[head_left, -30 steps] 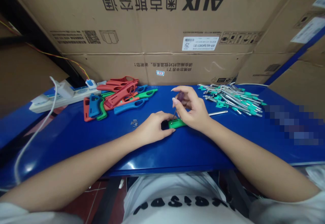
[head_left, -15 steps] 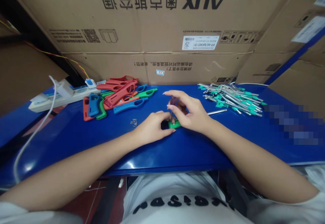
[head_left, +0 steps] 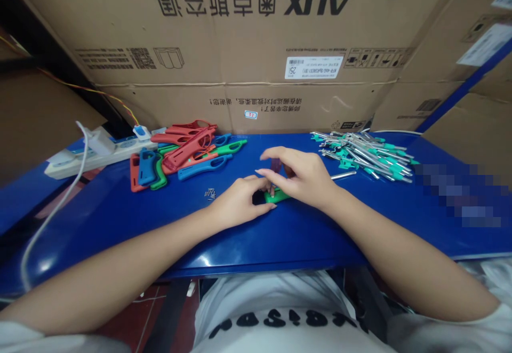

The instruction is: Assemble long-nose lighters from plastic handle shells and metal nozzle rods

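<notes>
My left hand (head_left: 242, 201) is closed on the end of a green lighter (head_left: 276, 196) that lies on the blue table, thumb at the near side and fingers at the far side. A metal tube (head_left: 343, 175) sticks out to the right from behind my right hand. My right hand (head_left: 302, 177) grips a small screwdriver (head_left: 276, 166) with a dark purple handle, held upright with its shaft down on the green handle's end. The tip is hidden between my fingers. Small screws (head_left: 210, 193) lie in a loose pile left of my left hand.
Red, blue and green plastic lighter shells (head_left: 192, 150) are heaped at the back left. Metal tubes with teal parts (head_left: 366, 155) form a pile at the back right. A white power strip (head_left: 100, 153) stands far left, before a large cardboard box (head_left: 240, 70).
My right fingers have shifted around the screwdriver handle, which now leans slightly more to the right. My left hand stays in place on the green lighter. The view has moved slightly.
</notes>
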Demonstrator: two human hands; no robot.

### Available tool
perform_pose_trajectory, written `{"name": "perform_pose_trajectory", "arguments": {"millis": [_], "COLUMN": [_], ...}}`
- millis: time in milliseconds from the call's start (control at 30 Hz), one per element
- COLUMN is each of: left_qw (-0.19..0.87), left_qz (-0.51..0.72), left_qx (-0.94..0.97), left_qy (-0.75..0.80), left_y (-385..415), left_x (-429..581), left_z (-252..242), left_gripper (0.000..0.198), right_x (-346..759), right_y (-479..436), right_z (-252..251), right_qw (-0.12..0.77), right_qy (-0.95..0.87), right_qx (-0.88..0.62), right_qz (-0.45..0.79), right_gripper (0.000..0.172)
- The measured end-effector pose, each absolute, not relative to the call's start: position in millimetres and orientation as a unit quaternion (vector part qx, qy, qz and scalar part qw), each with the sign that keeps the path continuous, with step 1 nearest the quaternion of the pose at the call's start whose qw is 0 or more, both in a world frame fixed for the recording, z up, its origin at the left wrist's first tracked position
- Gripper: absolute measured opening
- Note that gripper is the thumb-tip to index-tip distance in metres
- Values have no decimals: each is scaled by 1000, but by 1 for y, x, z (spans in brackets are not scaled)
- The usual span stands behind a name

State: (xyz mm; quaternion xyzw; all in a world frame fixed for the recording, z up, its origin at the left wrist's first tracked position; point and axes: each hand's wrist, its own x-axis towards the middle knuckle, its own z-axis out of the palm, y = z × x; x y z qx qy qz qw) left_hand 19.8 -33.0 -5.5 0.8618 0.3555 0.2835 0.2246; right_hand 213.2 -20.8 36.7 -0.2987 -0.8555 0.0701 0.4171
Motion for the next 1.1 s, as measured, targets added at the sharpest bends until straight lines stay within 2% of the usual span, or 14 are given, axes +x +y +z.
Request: {"name": "perform_pose_trajectory", "arguments": {"millis": [100, 200, 267, 367, 467, 633, 700, 767, 833, 1000, 1033, 1100], "left_qw": [226, 232, 227, 218, 216, 217, 216, 212, 207, 210, 211, 212], "left_qz": [277, 268, 265, 265, 266, 277, 282, 284, 280, 262, 264, 273], "left_qx": [864, 864, 865, 871, 873, 872, 873, 874, 875, 876, 876, 875], "left_qy": [354, 358, 359, 352, 348, 340, 334, 332, 337, 347, 345, 339], "left_y": [-33, -34, -34, -35, -36, -34, -33, -33, -33, -34, -34, -34], "left_x": [20, 20, 20, 20, 20, 20, 20, 20, 20, 20, 20, 20], "left_z": [-5, -3, -2, -1, -1, -4, -6, -6, -5, -3, -3, -4], "left_gripper": [19, 15, 15, 16, 17, 14, 15, 16, 17, 15, 15, 16], "right_x": [213, 211, 211, 212, 213, 211, 212, 213, 213, 214, 214, 214], "right_y": [-21, -20, -20, -19, -20, -22, -22, -21, -21, -21, -20, -20], "right_z": [36, 36, 35, 33, 34, 38, 38, 39, 40, 43, 43, 43], "right_qw": [424, 420, 436, 482, 481, 415, 409, 415, 418, 395, 399, 427], "right_qy": [-856, -857, -846, -827, -829, -866, -866, -862, -857, -842, -840, -842], "right_qx": [-292, -261, -261, -288, -285, -239, -257, -285, -299, -259, -254, -267], "right_qz": [41, 146, 163, 36, -30, 142, 129, 63, 36, 262, 267, 195], "right_gripper": [26, 36, 35, 22, 21, 37, 32, 25, 25, 35, 34, 29]}}
